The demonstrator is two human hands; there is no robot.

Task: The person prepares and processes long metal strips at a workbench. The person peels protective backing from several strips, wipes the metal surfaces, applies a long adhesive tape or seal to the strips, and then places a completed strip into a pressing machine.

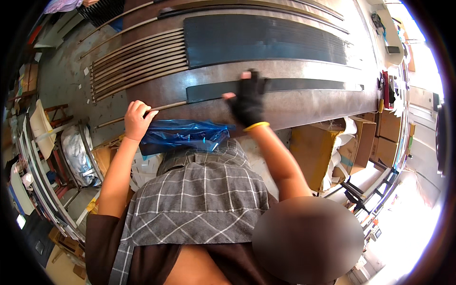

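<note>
My bare left hand (137, 119) is closed round a thin metal rod (114, 122) at the table's near side, thumb and fingers bent over it. The rod runs right to a long dark flat strip (313, 85). Over that strip is my right hand (249, 99), in a black glove with bare fingertips and a yellow cuff. Its fingers are spread and slightly blurred, and I cannot tell whether they touch the strip. Crumpled blue plastic film (190, 133) hangs at the table edge by my waist, just right of my left hand.
Beyond the strip lies a row of dark strips (266, 40) side by side, with several rods (137, 59) sticking out leftward. More long bars (251, 5) lie at the far side. Cardboard boxes (316, 154) stand at the right; a metal rack (47, 175) is at the left.
</note>
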